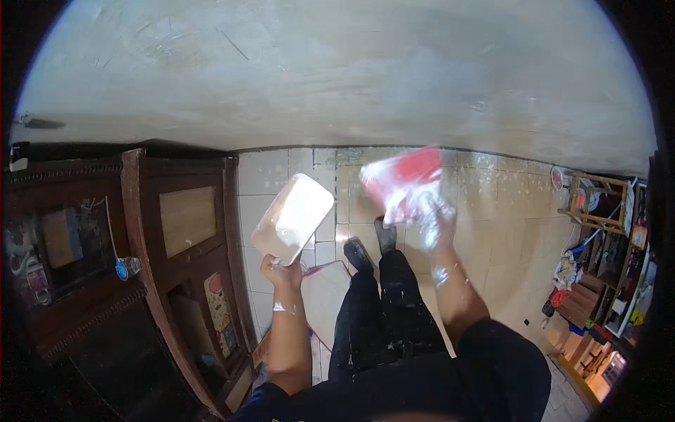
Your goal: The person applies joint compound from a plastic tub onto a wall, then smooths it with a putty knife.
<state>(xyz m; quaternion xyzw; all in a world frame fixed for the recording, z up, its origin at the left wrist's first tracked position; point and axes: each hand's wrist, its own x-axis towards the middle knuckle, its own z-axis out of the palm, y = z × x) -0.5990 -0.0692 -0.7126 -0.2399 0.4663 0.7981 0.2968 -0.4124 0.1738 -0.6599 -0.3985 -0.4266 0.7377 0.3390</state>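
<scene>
My left hand (280, 271) is closed on the near end of a pale, rounded rectangular tub (299, 214), held above the tiled floor. Glare washes out its bright white face. To the right, my right hand (439, 228) grips a flat red piece (416, 169) smeared with white paste. Motion blurs this piece and the fingers, so its exact kind cannot be made out. White smears cover the right hand and dot both forearms. Beyond both hands rises a grey, patchy wall (394, 84); the red piece appears just short of its foot.
A dark wooden cabinet (133, 211) with panels stands along the left. Pale floor tiles (492, 232) carry white spots near the wall. At the right are a wooden frame (598, 204) and cluttered shelves. A pale flat board (327, 292) lies beside my legs.
</scene>
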